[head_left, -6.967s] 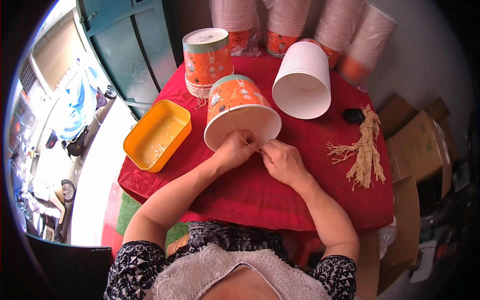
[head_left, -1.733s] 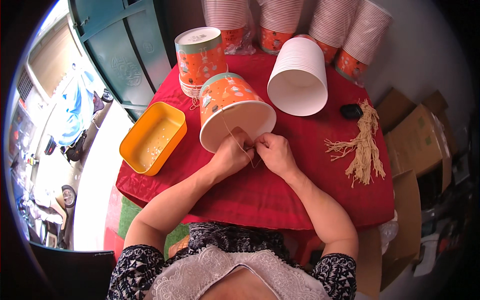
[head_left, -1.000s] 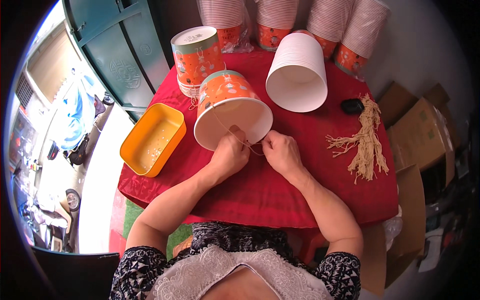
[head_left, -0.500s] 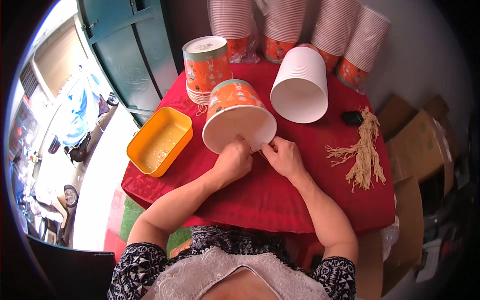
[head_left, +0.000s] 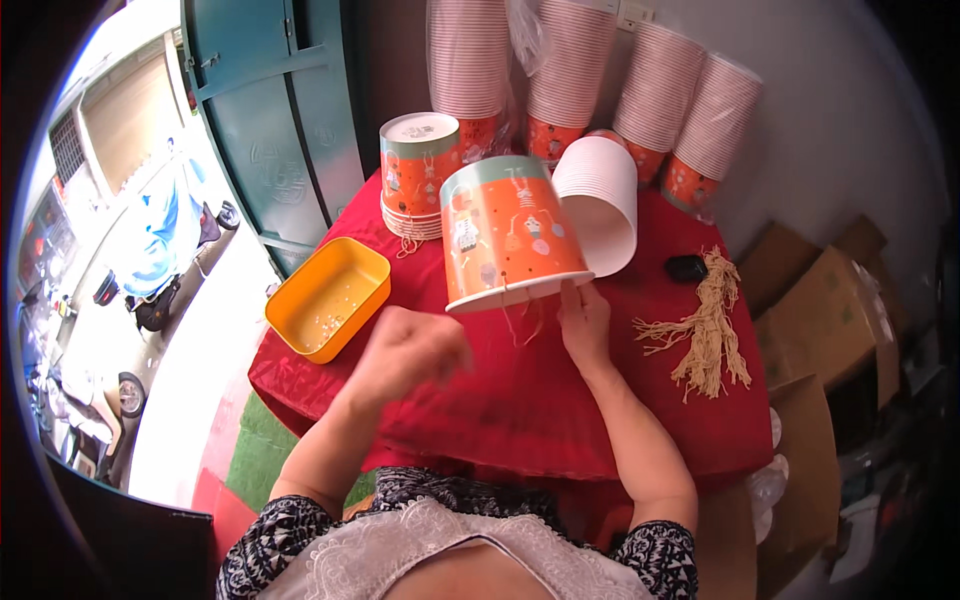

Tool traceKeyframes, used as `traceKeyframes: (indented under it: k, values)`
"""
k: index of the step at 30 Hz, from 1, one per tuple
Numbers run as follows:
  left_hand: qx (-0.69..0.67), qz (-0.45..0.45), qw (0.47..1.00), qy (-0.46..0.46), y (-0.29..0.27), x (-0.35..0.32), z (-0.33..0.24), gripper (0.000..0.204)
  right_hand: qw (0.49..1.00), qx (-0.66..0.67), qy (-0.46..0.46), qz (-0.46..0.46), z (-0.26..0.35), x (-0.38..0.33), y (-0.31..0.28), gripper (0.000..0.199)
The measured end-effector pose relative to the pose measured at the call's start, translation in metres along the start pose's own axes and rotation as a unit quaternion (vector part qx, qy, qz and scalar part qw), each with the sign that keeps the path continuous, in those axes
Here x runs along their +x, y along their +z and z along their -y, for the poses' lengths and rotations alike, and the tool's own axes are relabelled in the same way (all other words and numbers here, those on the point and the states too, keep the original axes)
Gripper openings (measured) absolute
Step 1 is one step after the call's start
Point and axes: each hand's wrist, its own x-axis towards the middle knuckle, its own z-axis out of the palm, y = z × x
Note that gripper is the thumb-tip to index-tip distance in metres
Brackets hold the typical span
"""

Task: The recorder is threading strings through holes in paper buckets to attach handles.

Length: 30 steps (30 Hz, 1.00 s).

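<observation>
One yellow plastic tray (head_left: pixel 352 325) lies beyond and left of the left hand (head_left: pixel 415 345), blurred, whether open or closed I cannot tell. Farther beyond stands one upturned bucket stack (head_left: pixel 418 172), base print illegible. The right hand (head_left: pixel 585 318) pinches one orange paper bucket's (head_left: pixel 510 230) rim; four tall stacks (head_left: pixel 568 70) stand beyond. Rightward lies one twine bundle (head_left: pixel 712 325).

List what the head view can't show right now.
Head view throughout:
Left hand: fingers blurred; whether they hold anything is unclear.
Orange bucket: most of its interior, hidden by its own wall.
White bucket stack: lower left, covered by the orange bucket.
Leftmost wrapped stack: top, cut off by the upper edge.
Specks in yellow tray: too small to identify.
</observation>
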Motion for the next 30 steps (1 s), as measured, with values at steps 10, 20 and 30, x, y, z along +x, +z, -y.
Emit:
traceKeyframes:
  k: [10, 20, 30]
  values:
    - [-0.044, -0.099, 0.994, 0.03, -0.035, 0.033, -0.049, 0.071, 0.936, -0.079, -0.333, -0.088, 0.076, 0.018, 0.001, 0.026]
    - [-0.215, -0.139, 0.964, 0.069, -0.037, 0.046, -0.068, 0.053, 0.937, -0.077, -0.305, -0.15, 0.128, 0.013, 0.006, 0.015]
    - [-0.196, -0.149, 0.96, 0.135, -0.023, 0.055, -0.056, 0.053, 0.908, 0.351, -0.087, 0.209, 0.165, -0.033, 0.051, 0.03]
